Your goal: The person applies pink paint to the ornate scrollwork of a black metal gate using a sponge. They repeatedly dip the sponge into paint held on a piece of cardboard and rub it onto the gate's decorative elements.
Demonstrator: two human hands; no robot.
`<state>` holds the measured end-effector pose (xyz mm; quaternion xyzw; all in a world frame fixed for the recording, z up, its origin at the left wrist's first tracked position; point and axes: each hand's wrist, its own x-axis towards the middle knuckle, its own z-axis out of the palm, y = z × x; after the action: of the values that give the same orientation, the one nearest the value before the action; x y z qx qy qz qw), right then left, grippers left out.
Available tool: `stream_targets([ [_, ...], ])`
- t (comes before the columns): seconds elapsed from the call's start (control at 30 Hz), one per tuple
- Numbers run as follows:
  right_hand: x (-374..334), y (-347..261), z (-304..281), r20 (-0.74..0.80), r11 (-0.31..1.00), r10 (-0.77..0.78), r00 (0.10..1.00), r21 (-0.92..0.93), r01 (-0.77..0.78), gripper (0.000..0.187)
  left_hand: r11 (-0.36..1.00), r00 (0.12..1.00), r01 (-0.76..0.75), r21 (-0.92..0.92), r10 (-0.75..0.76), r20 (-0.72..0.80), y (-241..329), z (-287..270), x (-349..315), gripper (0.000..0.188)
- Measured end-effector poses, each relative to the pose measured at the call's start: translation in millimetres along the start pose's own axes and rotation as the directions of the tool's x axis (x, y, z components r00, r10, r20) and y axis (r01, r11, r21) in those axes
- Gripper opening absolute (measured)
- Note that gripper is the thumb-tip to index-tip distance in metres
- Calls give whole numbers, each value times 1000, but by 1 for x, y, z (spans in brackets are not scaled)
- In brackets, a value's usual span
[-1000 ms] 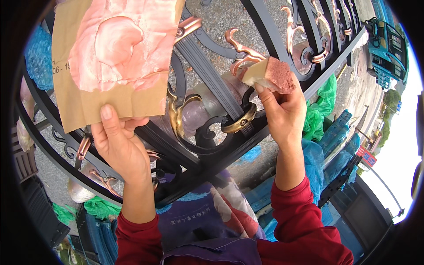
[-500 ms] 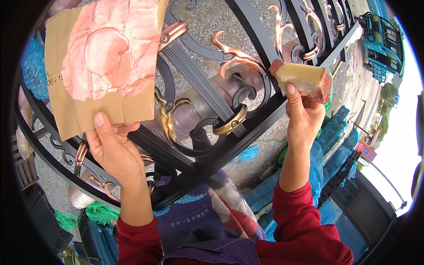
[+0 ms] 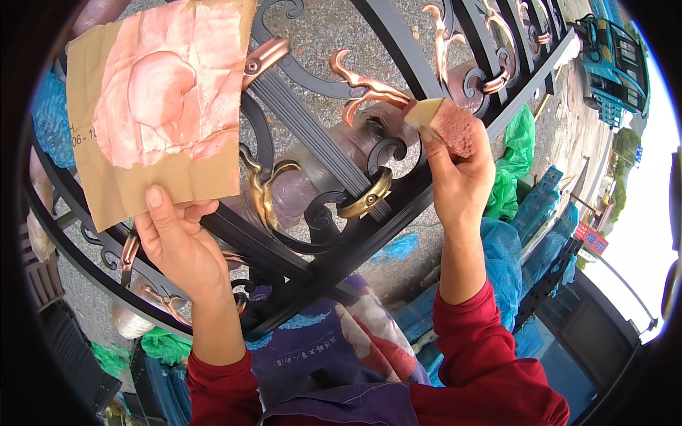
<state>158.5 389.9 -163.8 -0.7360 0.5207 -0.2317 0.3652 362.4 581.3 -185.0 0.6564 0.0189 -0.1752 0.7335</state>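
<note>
Head view: left hand (image 3: 174, 245) pinches the lower edge of a brown cardboard sheet (image 3: 153, 106), thumb on its front face, fingers behind. Sheet is held up and tilted, covered in a wide smear of pink-copper paint (image 3: 160, 92). Dark printed marks run along its left edge.

Right hand (image 3: 462, 170) is closed on a sponge (image 3: 444, 122), 1 end tan, the other stained reddish. Tan tip touches a copper leaf scroll (image 3: 369, 92) on the gate (image 3: 320, 170). The 2 hands are well apart, gate bars between them. Both sleeves red.

Gate: black ironwork with curved bars, a fluted central bar, copper scrolls along the upper part, 1 gold ring (image 3: 366, 202) and a gold leaf (image 3: 263, 192) near the centre. It lies tilted across the whole view.

Surroundings: outdoors, daylight. Grey gravelly ground (image 3: 334, 28) shows through the bars. Green bags (image 3: 518, 156) sit right of the gate, blue bags (image 3: 508, 255) below them, blue sheeting (image 3: 50, 121) at far left. A red rectangular sign (image 3: 591, 240) on a pole stands at right. A teal truck (image 3: 614, 60) is parked at upper right. White sky fills the right edge.
</note>
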Motion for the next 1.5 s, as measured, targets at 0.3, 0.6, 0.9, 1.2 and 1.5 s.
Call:
stream_targets([
  [0.3, -19, -47, -8, 89, 892, 94, 992, 436, -124, 25, 998, 995, 50, -27, -47, 90, 14, 6, -6, 27],
  [0.6, -49, -97, 45, 206, 920, -328, 922, 292, 262, 34, 986, 958, 120, 112, -145, 248, 34, -8, -28, 27],
  [0.9, -83, -122, 79, 129, 971, -152, 980, 206, 124, 36, 986, 931, 142, 89, -163, 327, 39, -42, -36, 21],
  [1.2, -104, -130, 79, 167, 972, -223, 960, 113, 206, 27, 982, 921, 115, 151, -163, 354, 43, -66, -43, 20],
  [1.5, -109, -108, 60, 379, 977, -119, 918, 210, 40, 27, 988, 991, 113, 105, -120, 66, 45, -118, -23, 24],
])
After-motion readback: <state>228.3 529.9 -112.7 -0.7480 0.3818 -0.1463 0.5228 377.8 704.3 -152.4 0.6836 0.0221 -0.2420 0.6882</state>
